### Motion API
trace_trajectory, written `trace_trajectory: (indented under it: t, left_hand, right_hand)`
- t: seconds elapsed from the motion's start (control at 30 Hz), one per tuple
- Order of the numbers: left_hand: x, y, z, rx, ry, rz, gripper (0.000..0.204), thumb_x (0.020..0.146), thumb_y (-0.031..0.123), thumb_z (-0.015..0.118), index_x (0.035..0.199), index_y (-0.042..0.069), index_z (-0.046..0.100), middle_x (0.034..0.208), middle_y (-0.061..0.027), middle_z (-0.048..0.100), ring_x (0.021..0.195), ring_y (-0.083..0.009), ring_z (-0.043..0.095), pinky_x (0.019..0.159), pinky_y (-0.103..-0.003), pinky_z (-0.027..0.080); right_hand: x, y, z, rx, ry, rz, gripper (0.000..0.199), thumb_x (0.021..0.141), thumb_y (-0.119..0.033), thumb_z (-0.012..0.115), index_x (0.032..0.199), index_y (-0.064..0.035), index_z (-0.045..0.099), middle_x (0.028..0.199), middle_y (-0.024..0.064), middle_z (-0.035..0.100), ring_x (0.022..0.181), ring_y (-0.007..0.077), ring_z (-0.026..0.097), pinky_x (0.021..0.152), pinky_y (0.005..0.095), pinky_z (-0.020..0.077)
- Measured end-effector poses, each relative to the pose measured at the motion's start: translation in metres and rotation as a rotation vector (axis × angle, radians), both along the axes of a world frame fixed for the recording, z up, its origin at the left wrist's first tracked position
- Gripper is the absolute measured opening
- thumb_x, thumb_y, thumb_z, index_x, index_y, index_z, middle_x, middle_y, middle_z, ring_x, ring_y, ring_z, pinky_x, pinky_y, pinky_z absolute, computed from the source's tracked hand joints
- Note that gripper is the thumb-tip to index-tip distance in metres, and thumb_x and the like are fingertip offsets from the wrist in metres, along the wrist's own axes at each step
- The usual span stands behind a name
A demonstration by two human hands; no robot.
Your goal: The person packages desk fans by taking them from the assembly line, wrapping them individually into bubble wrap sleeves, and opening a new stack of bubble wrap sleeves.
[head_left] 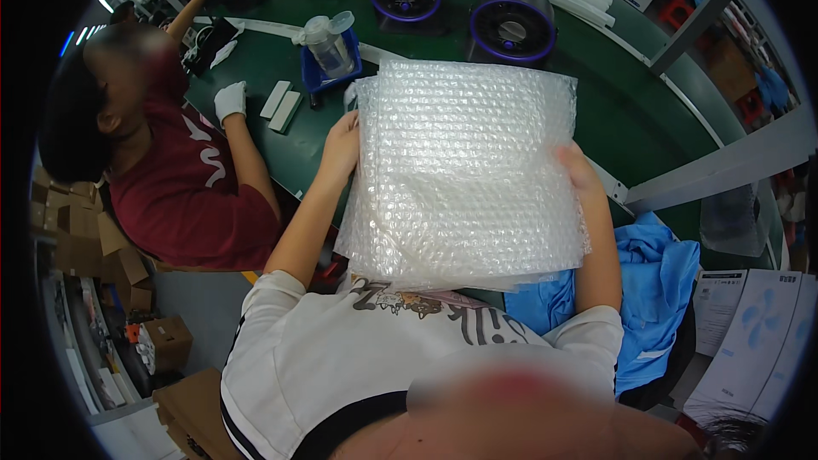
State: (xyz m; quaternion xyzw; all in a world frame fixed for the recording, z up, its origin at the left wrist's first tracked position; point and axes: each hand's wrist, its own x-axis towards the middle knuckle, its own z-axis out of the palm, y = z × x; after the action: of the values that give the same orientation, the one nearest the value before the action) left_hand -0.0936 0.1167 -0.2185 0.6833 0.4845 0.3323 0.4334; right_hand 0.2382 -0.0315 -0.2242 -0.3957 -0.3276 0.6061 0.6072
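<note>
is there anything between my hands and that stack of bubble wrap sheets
Nothing visible. The left hand grips the left edge of the bubble wrap stack and the right hand grips its right edge, both in direct contact, holding it up above the green table.

A factory packing line is running here: a long green conveyor belt (630, 119) is carrying round black fans (514, 30), a gloved co-worker (170, 153) is sitting alongside it, and flattened cardboard boxes (81, 238) are piling up nearby.
</note>
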Motion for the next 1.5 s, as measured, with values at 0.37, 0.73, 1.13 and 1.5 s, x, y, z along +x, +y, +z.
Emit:
trace_trajectory:
  t: [0.37,0.73,1.13,1.5]
  left_hand:
    - [0.022,0.006,0.011,-1.144,-0.977,-0.015,0.034,0.091,0.023,0.033,0.107,-0.001,0.052,0.101,-0.0148,0.058,0.087,-0.0243,0.059,0.078,-0.036,0.048]
    - [0.015,-0.002,0.004,-0.931,-0.999,0.085,0.031,0.09,0.021,0.035,0.104,0.0,0.053,0.098,-0.013,0.06,0.083,-0.0231,0.06,0.075,-0.036,0.05]
    - [0.036,0.018,-0.013,-0.724,-0.872,-0.021,0.026,0.089,0.017,0.039,0.1,-0.001,0.055,0.096,-0.0125,0.06,0.085,-0.0213,0.059,0.076,-0.034,0.05]
    - [0.004,0.046,-0.03,-0.904,-1.459,0.198,0.029,0.085,0.015,0.038,0.057,0.009,0.04,0.115,-0.0099,0.054,0.111,-0.0243,0.047,0.091,-0.038,0.039]
  right_hand:
    - [0.024,0.011,-0.025,-0.091,0.239,-0.295,0.045,0.091,-0.034,0.038,0.123,-0.0033,0.042,0.118,0.016,0.048,0.102,0.0226,0.051,0.086,0.0311,0.0433]
    - [0.019,-0.004,-0.014,-0.065,0.143,-0.23,0.043,0.09,-0.033,0.039,0.121,-0.0032,0.043,0.117,0.0157,0.048,0.102,0.0222,0.051,0.086,0.0308,0.0432]
    - [0.015,-0.009,-0.01,-0.069,0.099,-0.204,0.042,0.09,-0.031,0.04,0.12,-0.0031,0.044,0.117,0.0154,0.048,0.102,0.0219,0.051,0.085,0.0305,0.0431]
    - [0.015,-0.015,-0.007,-0.075,0.064,-0.212,0.04,0.09,-0.03,0.041,0.119,-0.003,0.044,0.116,0.0151,0.049,0.102,0.0215,0.051,0.085,0.0302,0.043]
